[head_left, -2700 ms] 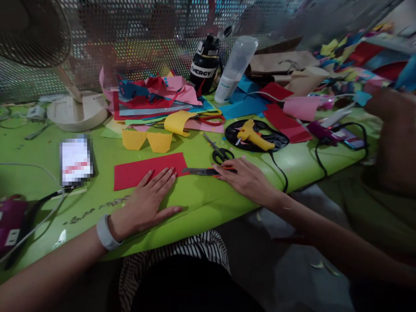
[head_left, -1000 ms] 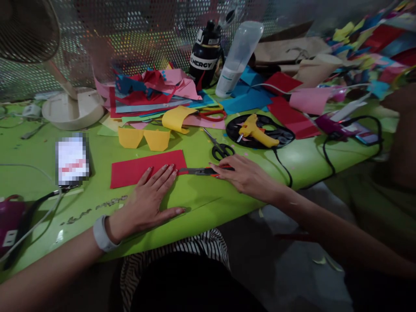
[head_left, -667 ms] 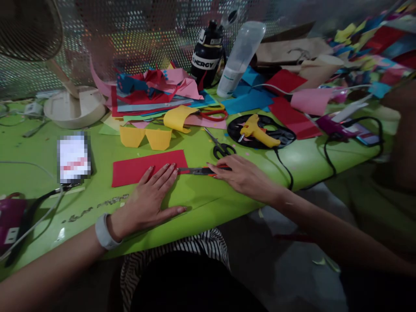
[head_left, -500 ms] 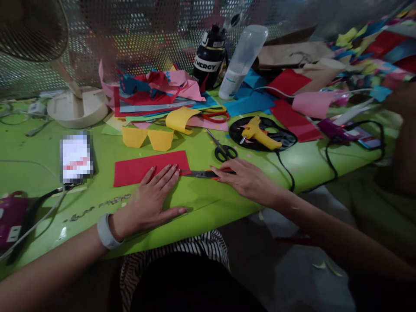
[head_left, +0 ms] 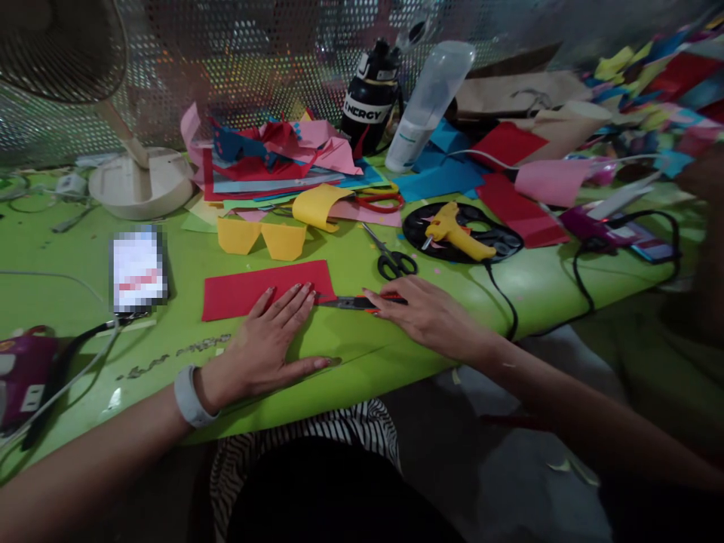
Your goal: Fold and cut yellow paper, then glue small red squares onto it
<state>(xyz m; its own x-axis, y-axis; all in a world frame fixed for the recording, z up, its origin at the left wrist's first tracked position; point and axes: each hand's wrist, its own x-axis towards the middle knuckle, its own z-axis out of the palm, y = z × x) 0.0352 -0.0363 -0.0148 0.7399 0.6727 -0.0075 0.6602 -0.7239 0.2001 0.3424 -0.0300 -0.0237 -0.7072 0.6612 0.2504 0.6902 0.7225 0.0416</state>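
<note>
Paper (head_left: 254,285), red and flat on the worktop (head_left: 362,358), looks light, flexible and easily creased; flat pressure should steady it. The left grip (head_left: 265,343) lies spread over its near edge; the right grip (head_left: 427,313) pinches the tool (head_left: 349,302), best held by its handle.

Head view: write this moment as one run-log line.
left hand: fingers on red paper | right hand: holding orange-and-black scissors, blades at paper's right end | nearby: black-handled scissors, yellow glue gun
</note>
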